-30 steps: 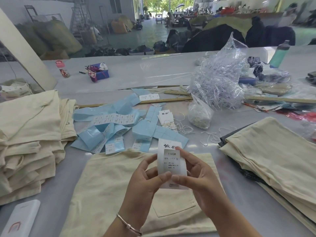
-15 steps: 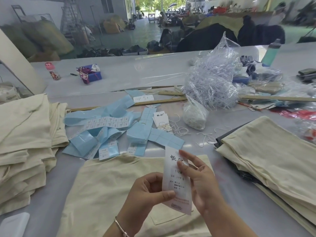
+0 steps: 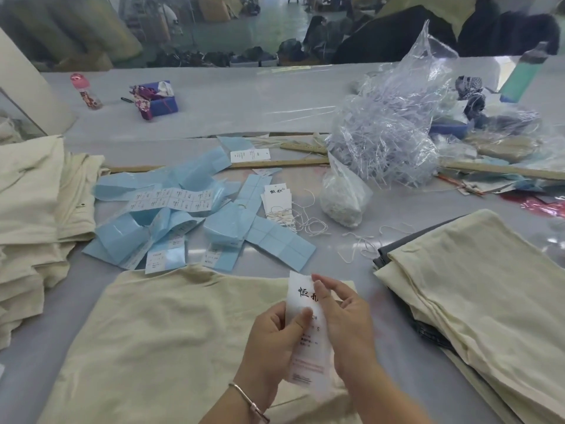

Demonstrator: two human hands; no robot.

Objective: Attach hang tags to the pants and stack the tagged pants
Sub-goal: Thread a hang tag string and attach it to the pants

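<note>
A white hang tag [image 3: 301, 296] with black printed characters stands upright between both hands, above cream pants [image 3: 171, 335] lying flat on the table in front of me. My left hand [image 3: 275, 338] pinches the tag's left edge with thumb and fingers. My right hand [image 3: 345, 319] holds its right side, fingertips at the tag's top. More white hang tags [image 3: 276, 200] with loose strings lie further back at the centre. Folded cream pants are stacked at the left [image 3: 33, 215] and at the right [image 3: 477, 289].
Blue sticker backing sheets [image 3: 171, 209] are scattered behind the pants. A small bag of white string [image 3: 342, 197] and a large clear bag of plastic fasteners [image 3: 394, 130] sit right of centre. Wooden rulers [image 3: 275, 163] lie across the table. A green bottle [image 3: 522, 75] stands far right.
The tag has dropped lower and closer to me over the pants, turning more upright. My right fingers have shifted up to its top edge. The camera has tilted down.
</note>
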